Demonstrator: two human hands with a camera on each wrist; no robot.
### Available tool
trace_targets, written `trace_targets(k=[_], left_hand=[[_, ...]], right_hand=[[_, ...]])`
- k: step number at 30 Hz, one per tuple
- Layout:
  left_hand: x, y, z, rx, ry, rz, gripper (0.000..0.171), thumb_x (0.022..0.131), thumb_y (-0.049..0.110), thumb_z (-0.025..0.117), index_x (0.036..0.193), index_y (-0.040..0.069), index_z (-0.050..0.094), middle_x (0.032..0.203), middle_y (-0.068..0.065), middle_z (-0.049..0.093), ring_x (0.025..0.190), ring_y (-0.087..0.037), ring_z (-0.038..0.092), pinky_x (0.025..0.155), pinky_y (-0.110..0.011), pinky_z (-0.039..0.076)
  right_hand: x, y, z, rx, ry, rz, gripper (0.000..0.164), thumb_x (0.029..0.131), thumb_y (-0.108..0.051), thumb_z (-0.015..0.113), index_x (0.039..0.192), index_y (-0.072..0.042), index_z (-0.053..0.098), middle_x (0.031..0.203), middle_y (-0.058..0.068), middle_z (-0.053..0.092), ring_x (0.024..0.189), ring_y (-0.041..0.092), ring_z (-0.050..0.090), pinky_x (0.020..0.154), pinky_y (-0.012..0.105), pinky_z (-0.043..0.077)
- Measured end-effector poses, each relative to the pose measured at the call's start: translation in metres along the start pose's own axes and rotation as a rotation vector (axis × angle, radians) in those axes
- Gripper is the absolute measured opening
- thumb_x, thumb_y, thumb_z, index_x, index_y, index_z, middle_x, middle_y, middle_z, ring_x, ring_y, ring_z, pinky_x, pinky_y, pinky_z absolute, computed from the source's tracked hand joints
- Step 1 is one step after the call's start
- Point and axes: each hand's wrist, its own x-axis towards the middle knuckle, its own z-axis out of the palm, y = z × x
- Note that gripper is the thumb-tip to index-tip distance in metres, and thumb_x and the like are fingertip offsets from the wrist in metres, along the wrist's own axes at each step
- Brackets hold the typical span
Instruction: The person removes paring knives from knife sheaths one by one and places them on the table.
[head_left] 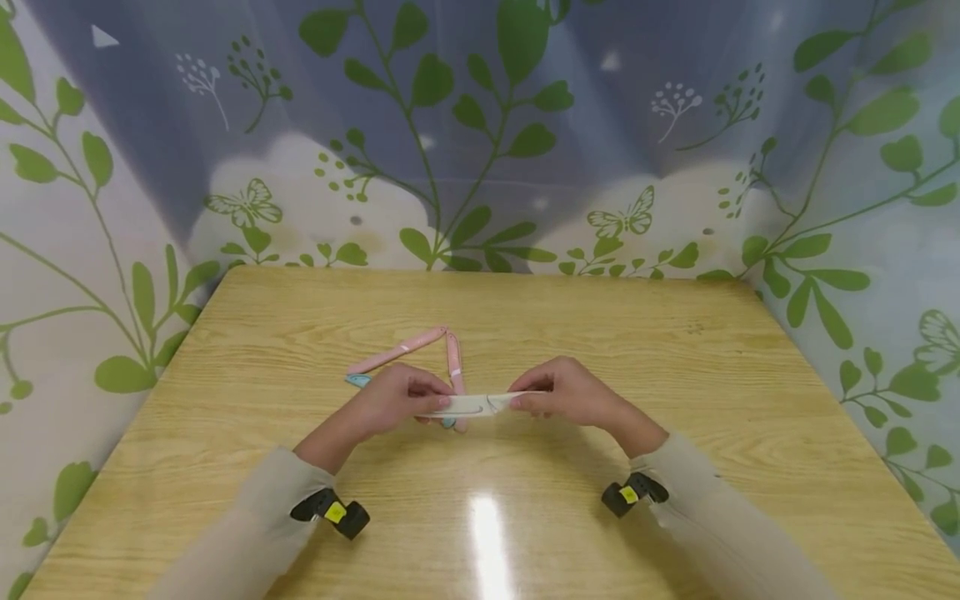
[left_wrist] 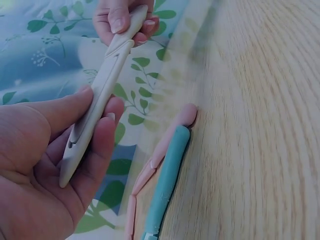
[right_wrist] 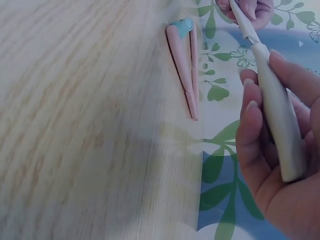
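Note:
A slim white tool point(head_left: 472, 406) with a long slot along one side and a slanted joint part way along is held level between both hands, above the table. My left hand point(head_left: 393, 398) pinches one end, thumb on top and fingers beneath. The other end is in my right hand point(head_left: 570, 393), gripped between thumb and curled fingers; in the right wrist view that smooth white end point(right_wrist: 277, 110) lies across the fingers. Beneath and behind the hands lie slim pink tools point(head_left: 397, 352) of like shape and a teal one point(left_wrist: 167, 180), partly hidden by my left hand in the head view.
The wood-grained table point(head_left: 675, 350) reaches back to a curtain point(head_left: 465, 150) printed with leaves and butterflies, which also hangs at both sides. Each sleeve carries a black wrist camera point(head_left: 351, 518). A bright reflection marks the tabletop in front.

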Motion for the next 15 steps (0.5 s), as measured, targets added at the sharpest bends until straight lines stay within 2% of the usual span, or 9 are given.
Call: trace_targets(k=[8,15], left_hand=[[-0.0024,0.0005,-0.0016,0.039,0.064,0.044,0.014,0.090,0.011,0.066,0.098,0.003,0.073,0.092,-0.015,0.074,0.065,-0.020,0.063,0.064,-0.052,0.055],[-0.0003,-0.0010,-0.0012,0.046,0.072,0.068,0.015,0.090,0.013,0.065,0.099,0.003,0.073,0.093,-0.015,0.074,0.066,-0.017,0.063,0.063,-0.051,0.055]], right_hand=[[0.0002,0.0009,0.0006,0.033,0.038,0.005,0.016,0.087,-0.016,0.070,0.097,-0.004,0.073,0.080,0.022,0.068,0.065,0.029,0.058,0.058,0.044,0.052],[-0.0023,0.0047,-0.0002,0.058,0.056,-0.019,0.018,0.087,-0.018,0.070,0.098,-0.004,0.073,0.084,0.027,0.068,0.063,0.022,0.058,0.059,0.049,0.052]])
